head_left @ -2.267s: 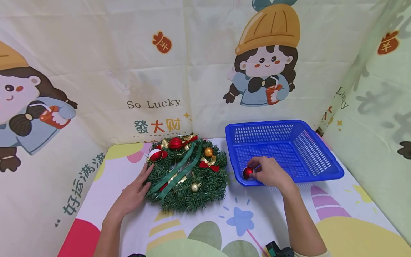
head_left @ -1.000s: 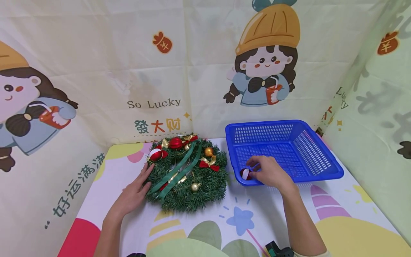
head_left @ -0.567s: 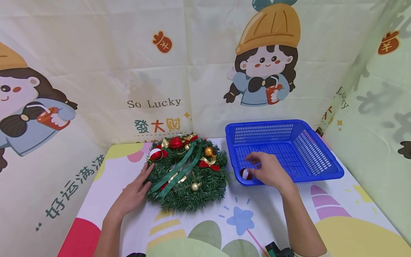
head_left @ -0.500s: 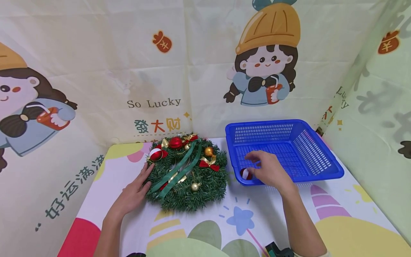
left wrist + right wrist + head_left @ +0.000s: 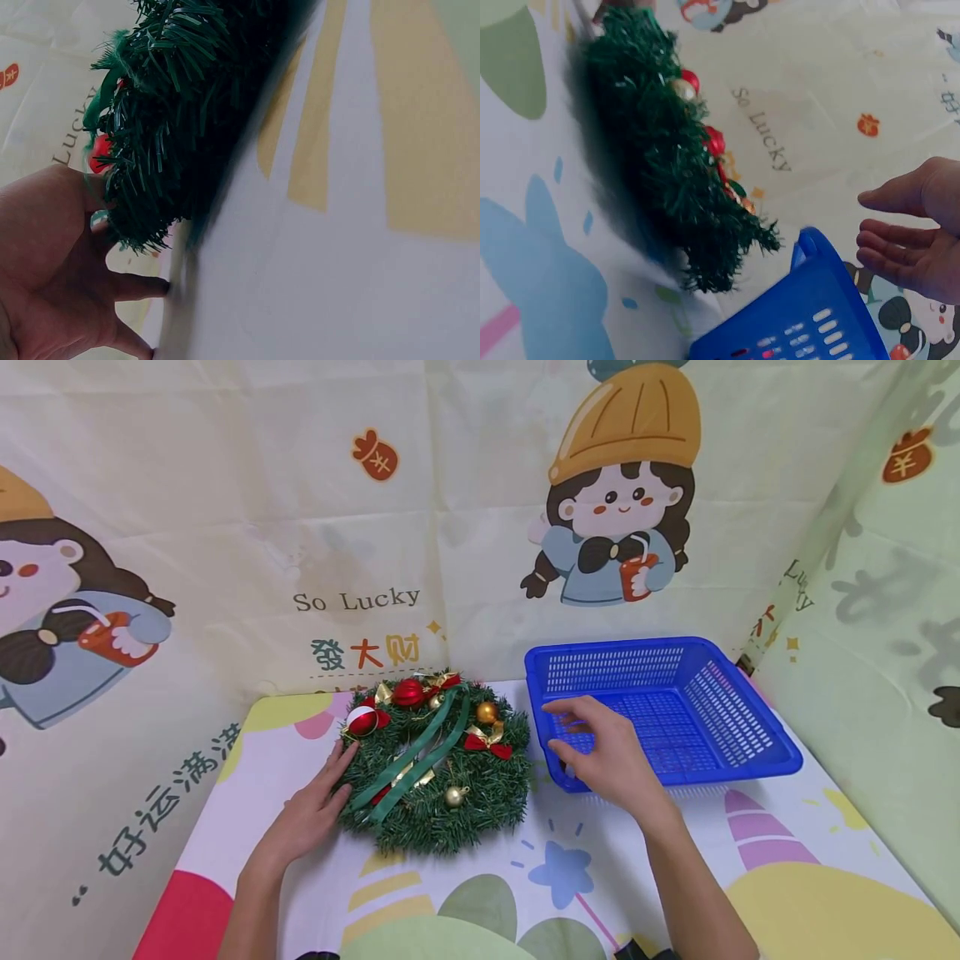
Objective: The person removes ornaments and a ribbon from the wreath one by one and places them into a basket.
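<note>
A green Christmas wreath [image 5: 480, 802] lies on the table, decorated with baubles, bows and a green ribbon [image 5: 416, 756]. My left hand [image 5: 311, 814] rests against its left edge with the fingers spread, as the left wrist view also shows. Over the near left corner of the blue plastic basket [image 5: 720, 768] is my right hand [image 5: 611, 760], thumb and fingers apart and nothing between them. The red and white bauble in that corner is almost wholly hidden behind this hand; red shows through the basket's slots in the right wrist view.
The basket stands to the right of the wreath, near the back of the table. A patterned cloth [image 5: 442, 902] covers the table. Printed fabric walls [image 5: 480, 560] rise behind it and at both sides.
My right hand held a red and white bauble in the basket's near left corner, turned it, and let it go. It has since risen and shifted left, fingers parted. The left hand stays put.
</note>
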`<control>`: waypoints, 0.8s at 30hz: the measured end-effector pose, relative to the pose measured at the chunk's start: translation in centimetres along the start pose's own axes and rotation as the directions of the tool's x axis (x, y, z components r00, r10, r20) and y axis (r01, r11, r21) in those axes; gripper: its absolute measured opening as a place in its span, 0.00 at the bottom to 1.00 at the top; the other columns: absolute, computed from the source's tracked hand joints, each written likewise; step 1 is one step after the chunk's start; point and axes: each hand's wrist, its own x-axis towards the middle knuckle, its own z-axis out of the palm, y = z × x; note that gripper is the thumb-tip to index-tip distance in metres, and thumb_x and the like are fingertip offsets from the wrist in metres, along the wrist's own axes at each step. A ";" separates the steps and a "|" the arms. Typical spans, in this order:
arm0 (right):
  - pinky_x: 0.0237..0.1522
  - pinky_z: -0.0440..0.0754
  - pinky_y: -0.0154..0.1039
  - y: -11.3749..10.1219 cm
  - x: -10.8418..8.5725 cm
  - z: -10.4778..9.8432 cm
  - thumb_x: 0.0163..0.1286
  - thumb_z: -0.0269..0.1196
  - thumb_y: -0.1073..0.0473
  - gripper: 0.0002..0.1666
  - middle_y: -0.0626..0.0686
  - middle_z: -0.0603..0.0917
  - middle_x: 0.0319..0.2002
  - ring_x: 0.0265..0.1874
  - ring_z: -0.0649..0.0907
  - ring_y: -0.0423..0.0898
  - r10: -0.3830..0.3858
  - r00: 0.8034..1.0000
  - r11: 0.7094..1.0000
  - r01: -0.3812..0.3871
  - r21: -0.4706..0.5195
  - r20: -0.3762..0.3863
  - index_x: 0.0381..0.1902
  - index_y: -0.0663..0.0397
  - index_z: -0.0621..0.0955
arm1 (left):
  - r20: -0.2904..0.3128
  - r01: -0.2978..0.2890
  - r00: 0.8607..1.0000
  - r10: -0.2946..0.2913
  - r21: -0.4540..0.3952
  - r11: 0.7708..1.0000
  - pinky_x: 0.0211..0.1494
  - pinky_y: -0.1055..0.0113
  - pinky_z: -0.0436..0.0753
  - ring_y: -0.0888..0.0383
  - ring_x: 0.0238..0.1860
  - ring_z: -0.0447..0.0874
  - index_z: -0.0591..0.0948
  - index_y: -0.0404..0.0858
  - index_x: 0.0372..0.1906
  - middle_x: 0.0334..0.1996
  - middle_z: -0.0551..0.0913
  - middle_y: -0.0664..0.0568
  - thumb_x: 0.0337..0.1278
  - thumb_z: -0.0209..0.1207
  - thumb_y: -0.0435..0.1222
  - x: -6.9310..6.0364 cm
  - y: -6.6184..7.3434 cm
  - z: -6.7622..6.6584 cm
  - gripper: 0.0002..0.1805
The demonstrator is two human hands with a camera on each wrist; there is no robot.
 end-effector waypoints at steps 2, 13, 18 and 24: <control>0.54 0.88 0.54 -0.4 -0.1 0.3 0.63 0.74 0.69 0.27 0.54 0.87 0.53 0.51 0.87 0.53 -0.027 1.000 0.999 0.028 0.020 -0.002 0.60 0.50 0.84 | -0.002 -0.001 1.000 0.001 0.001 1.000 0.73 0.25 0.60 0.30 0.80 0.53 0.49 0.56 0.86 0.86 0.43 0.46 0.84 0.47 0.44 0.0 0.0 0.0 0.35; 0.54 0.88 0.49 -2.8 -0.6 2.3 0.66 0.74 0.66 0.25 0.43 0.86 0.53 0.50 0.87 0.45 -0.063 0.992 0.989 0.048 0.137 0.111 0.58 0.41 0.84 | -0.001 0.003 1.000 -0.003 0.007 1.000 0.72 0.24 0.60 0.29 0.80 0.54 0.49 0.55 0.86 0.86 0.43 0.46 0.84 0.47 0.43 -0.1 0.2 -0.1 0.35; 0.54 0.87 0.49 -3.5 -0.8 3.5 0.65 0.73 0.67 0.25 0.42 0.86 0.53 0.51 0.87 0.49 -0.069 0.983 0.981 0.037 0.188 0.168 0.57 0.42 0.84 | 0.000 0.004 1.000 -0.004 0.009 1.000 0.72 0.24 0.61 0.29 0.80 0.54 0.49 0.56 0.86 0.86 0.43 0.46 0.84 0.47 0.43 -0.1 0.2 -0.1 0.35; 0.54 0.88 0.46 -3.4 -0.9 5.0 0.66 0.73 0.67 0.25 0.45 0.86 0.53 0.51 0.87 0.54 -0.075 0.966 0.965 0.008 0.261 0.248 0.58 0.42 0.84 | 0.002 0.004 1.000 -0.004 0.008 1.000 0.71 0.23 0.61 0.30 0.80 0.55 0.48 0.57 0.86 0.86 0.43 0.46 0.84 0.47 0.44 -0.1 0.1 0.0 0.35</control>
